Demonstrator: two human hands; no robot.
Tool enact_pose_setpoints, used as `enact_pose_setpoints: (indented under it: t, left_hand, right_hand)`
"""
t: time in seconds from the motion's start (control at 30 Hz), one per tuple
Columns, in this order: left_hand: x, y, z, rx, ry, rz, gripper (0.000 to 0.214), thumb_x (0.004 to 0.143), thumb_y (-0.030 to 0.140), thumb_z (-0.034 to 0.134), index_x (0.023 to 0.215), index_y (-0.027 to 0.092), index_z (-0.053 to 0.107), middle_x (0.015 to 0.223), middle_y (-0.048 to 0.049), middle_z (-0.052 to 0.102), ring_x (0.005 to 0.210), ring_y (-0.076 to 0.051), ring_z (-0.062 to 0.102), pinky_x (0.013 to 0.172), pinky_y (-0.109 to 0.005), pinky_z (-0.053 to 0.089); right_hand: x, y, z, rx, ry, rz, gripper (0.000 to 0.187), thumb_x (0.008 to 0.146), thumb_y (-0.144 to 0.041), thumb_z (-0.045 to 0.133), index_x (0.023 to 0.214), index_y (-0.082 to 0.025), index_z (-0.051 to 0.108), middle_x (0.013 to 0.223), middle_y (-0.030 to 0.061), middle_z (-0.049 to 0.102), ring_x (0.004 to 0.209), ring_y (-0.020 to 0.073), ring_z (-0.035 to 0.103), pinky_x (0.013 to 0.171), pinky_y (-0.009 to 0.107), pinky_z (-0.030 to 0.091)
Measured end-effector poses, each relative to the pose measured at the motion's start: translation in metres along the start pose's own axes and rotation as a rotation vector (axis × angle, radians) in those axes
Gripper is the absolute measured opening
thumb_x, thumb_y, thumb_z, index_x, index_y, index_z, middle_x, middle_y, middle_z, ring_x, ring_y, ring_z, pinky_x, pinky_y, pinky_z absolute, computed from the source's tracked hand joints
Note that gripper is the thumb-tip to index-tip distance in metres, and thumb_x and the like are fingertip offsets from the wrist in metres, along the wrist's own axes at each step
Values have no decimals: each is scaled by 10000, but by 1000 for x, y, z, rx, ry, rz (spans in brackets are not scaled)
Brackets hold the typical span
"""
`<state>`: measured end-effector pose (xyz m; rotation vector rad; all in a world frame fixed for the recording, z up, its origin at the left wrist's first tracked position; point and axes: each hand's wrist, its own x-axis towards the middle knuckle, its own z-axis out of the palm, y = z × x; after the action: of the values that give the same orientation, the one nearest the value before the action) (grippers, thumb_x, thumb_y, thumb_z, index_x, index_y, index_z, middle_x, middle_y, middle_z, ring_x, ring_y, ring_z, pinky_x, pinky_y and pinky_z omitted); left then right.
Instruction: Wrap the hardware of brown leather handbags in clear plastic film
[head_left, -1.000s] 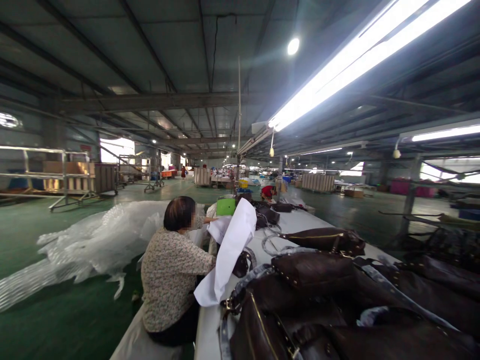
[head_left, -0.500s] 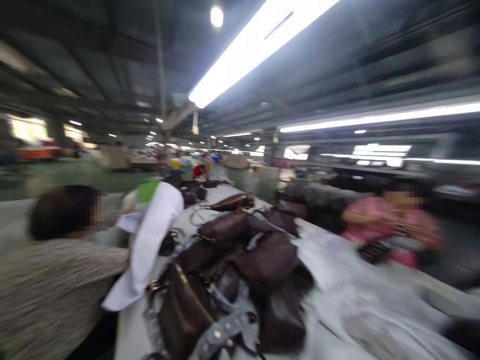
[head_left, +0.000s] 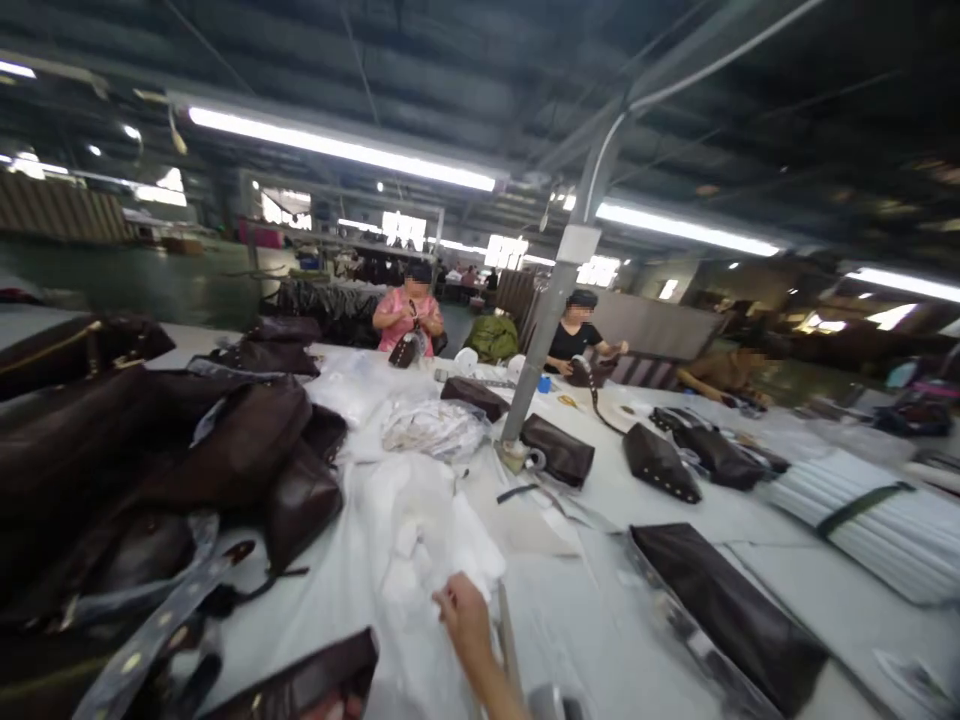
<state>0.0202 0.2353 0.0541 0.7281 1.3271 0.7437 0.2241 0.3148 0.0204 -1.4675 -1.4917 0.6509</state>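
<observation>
My left hand (head_left: 339, 708) shows only at the bottom edge, its fingers against a dark brown leather handbag (head_left: 315, 670). Most of that hand is cut off. Over the middle of the table my right hand (head_left: 463, 612) reaches forward, fingers curled together at a heap of thin white plastic bags (head_left: 409, 520). Whether a fold of plastic is between its fingertips is too blurred to make out. To the left lies a big pile of brown handbags (head_left: 232, 440), with a studded strap (head_left: 142, 645) wrapped in clear film.
A slanted grey post (head_left: 544, 330) rises from the table (head_left: 600, 590). More brown bags (head_left: 727, 610) lie to the right, near a strapped stack of white sheets (head_left: 877, 520). Across the table, a person in pink (head_left: 409, 315) and a person in black (head_left: 574, 335) handle bags.
My view has swung right and down, so the handbag pile now lies at the left. Both my hands have come into view, the left with a brown handbag, the right at the white plastic.
</observation>
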Motion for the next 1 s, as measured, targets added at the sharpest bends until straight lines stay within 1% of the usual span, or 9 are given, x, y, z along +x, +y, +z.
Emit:
enact_pose_setpoints:
  t: [0.1,0.17,0.23,0.37,0.53,0.63,0.77,0.9,1.0]
  left_hand:
    - [-17,-18,-16,-35,28,-36,290,845,431,613,960,165,637,825,-40,659,624,-134,566,553,-253,453]
    - [-24,-23,-22,-53,-15,80,334,794,467,623,876,145,642,698,-26,646,489,-93,474,483,-222,341]
    - [-29,-20,-23,-68,-48,131,387,727,501,638,852,135,636,662,-24,643,459,-80,439,476,-215,285]
    - [-36,-14,-19,-70,-45,114,486,627,573,657,853,143,630,652,-23,635,461,-87,427,473,-217,252]
    - [-26,-18,-20,-25,-35,148,651,531,743,637,814,156,634,589,-9,589,406,-69,327,425,-210,193]
    - [-19,-19,-17,24,-15,108,779,392,837,613,783,163,621,544,-7,559,364,-63,278,390,-214,157]
    - [-19,-19,-16,53,-52,118,759,418,859,586,764,184,603,569,-5,561,378,-76,302,400,-216,174]
    - [-22,-23,-24,94,-148,143,631,492,774,661,718,189,594,464,54,392,436,-102,329,445,-226,225]
    - [-27,-21,-29,73,-144,175,564,498,593,771,853,177,634,561,39,504,545,-138,450,515,-240,328]
  right_hand:
    - [-21,-12,-24,122,-37,180,351,795,-516,515,621,-212,517,544,23,613,517,171,565,507,255,419]
    - [-34,-13,-35,173,-64,260,378,803,-548,497,651,-203,521,575,29,637,481,150,535,497,253,425]
    - [-47,-17,-43,204,-66,284,390,794,-561,510,658,-196,530,574,25,637,464,137,512,496,252,429]
    - [-72,-35,-53,239,1,217,358,787,-513,562,619,-198,530,532,-4,589,466,130,492,480,242,410]
    - [-98,-52,-41,30,104,-69,241,808,-312,578,605,-209,497,627,0,579,555,146,556,534,245,417]
    - [-116,-64,-23,-156,53,-330,130,831,-229,501,702,-222,518,702,16,601,587,155,586,524,250,393]
    - [-132,-81,-1,-359,-22,-652,105,834,-222,447,745,-240,501,664,21,595,532,166,581,435,281,290]
    - [-141,-85,17,-483,-69,-760,110,845,-231,449,749,-237,502,654,20,605,458,155,533,401,310,201]
    - [-150,-86,26,-488,-103,-751,167,870,-224,430,721,-229,506,647,21,599,443,148,498,400,306,185]
